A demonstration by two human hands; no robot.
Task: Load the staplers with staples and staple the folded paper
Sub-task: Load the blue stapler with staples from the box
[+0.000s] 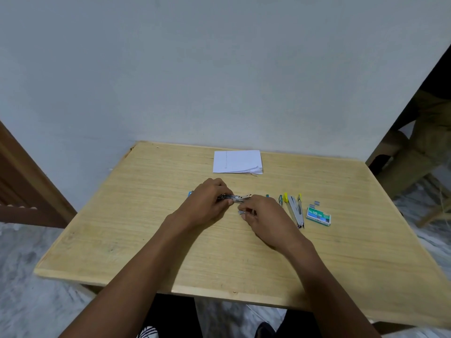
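left hand (206, 203): fingers curled round opened silver metal stapler (241, 198) | right hand (264, 217): fingertips pinch what looks like small grey staple strip (241, 212)

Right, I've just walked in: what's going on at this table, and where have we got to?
A person is loading a stapler. The left hand grips an open stapler at the middle of the table, while the right hand pinches what looks like a short strip of staples beside it. A yellow stapler lies open to the right, next to the staple box. The folded paper lies untouched at the far side.
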